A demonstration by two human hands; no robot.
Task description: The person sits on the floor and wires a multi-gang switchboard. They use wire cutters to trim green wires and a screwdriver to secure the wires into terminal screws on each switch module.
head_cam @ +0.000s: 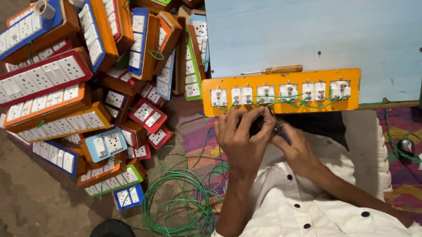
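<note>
The left hand (pixel 244 141) and the right hand (pixel 296 146) are meeting just below the orange switch panel (pixel 281 93), which is lying back-up at the near edge of the pale blue tabletop (pixel 325 15). The left hand is clenching around a small dark tool (pixel 258 125); the right hand is pinching something beside it, though what it is grasping is hidden. Green wire (pixel 292 104) is looping between the panel's white terminal blocks. To do this well, it would seem wise to be keeping the wire end short and steadying the panel so it is not sliding off the edge. A wooden-handled screwdriver (pixel 273 70) is lying at twelve o'clock from the panel. At nine to eleven o'clock, finished switch boards (pixel 63 81) in red, blue, orange and green frames are piling up. A coil of green wire (pixel 178 209) is lying on the floor at seven o'clock.
</note>
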